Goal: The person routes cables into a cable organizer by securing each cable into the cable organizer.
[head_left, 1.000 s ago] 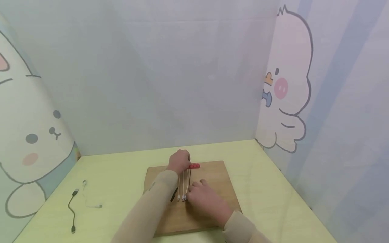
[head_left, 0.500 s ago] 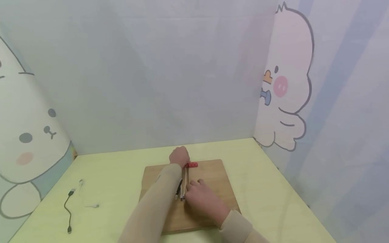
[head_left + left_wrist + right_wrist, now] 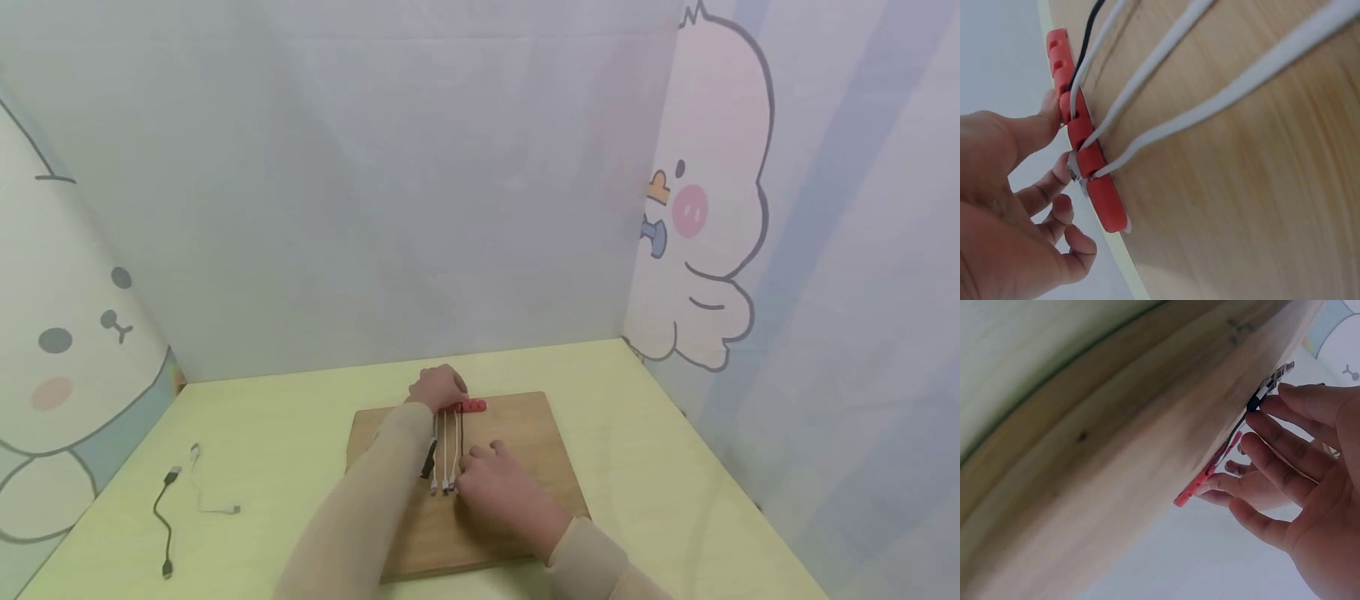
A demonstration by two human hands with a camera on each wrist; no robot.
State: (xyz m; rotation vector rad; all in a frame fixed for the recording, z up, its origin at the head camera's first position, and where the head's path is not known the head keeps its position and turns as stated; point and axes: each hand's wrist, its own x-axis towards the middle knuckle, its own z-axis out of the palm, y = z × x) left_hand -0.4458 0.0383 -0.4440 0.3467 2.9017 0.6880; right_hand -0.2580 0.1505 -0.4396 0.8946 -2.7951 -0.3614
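A red cable holder (image 3: 474,406) with a row of slots lies along the far edge of the wooden board (image 3: 532,442). White cables (image 3: 1175,122) run from its slots toward the near side, beside a thin black cable (image 3: 1090,32). My left hand (image 3: 437,387) is at the holder; in the left wrist view its thumb tip touches the holder's far side by the black cable, and a fingertip touches a silver connector behind it. Nearer on the board, my right hand (image 3: 506,496) pinches the black cable at its dark connector (image 3: 1254,403).
On the yellow table (image 3: 660,500), left of the board, lie a loose black cable (image 3: 167,527) and a white cable (image 3: 199,496). A dark connector (image 3: 429,460) shows beside my left sleeve (image 3: 367,508). Cartoon-printed curtains (image 3: 420,192) stand behind and at both sides.
My left hand shifts slightly along the holder, and its forearm swings right and then back left, uncovering the white cables again. My right hand stays at the black cable's near end.
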